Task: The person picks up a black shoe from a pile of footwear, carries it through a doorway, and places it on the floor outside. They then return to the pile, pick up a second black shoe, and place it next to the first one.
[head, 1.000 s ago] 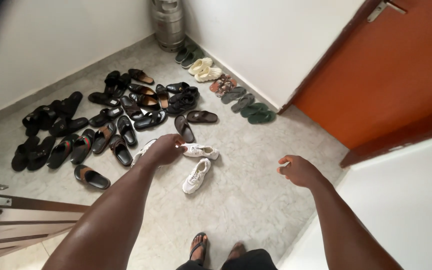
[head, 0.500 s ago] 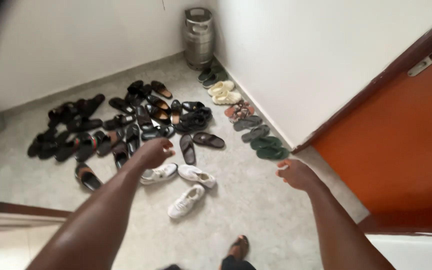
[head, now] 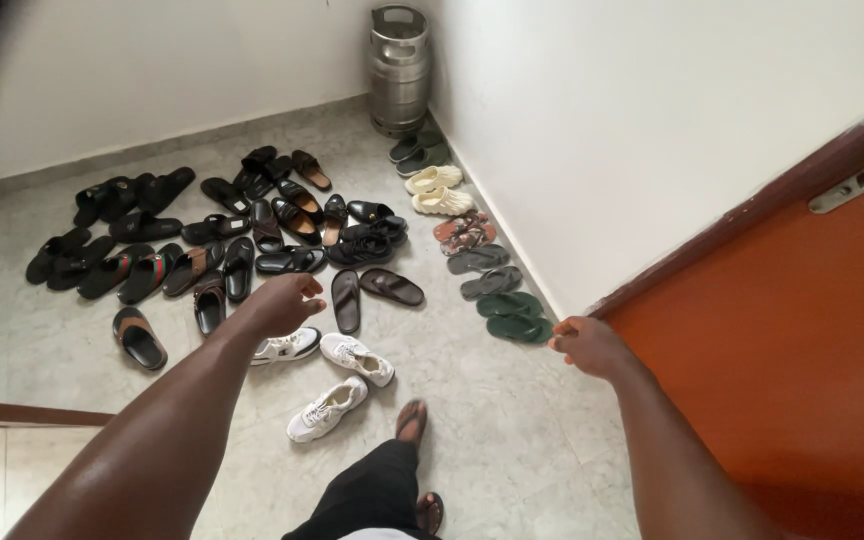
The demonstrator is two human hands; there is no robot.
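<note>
Fingers (head: 302, 292) of left hand (head: 282, 303) loosely curled, empty, above white sneakers (head: 352, 357) on floor (head: 512, 420); right hand (head: 587, 345) curled, empty. Risk: tripping, stepping foot (head: 410, 422) near scattered shoes.

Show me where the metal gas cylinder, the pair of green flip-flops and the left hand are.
Metal gas cylinder (head: 399, 70): head view, on the middle of its body.
Green flip-flops (head: 512, 313): head view, on the sole of the nearer pair by the wall.
Left hand (head: 282, 303): head view, on the back of the hand.
</note>
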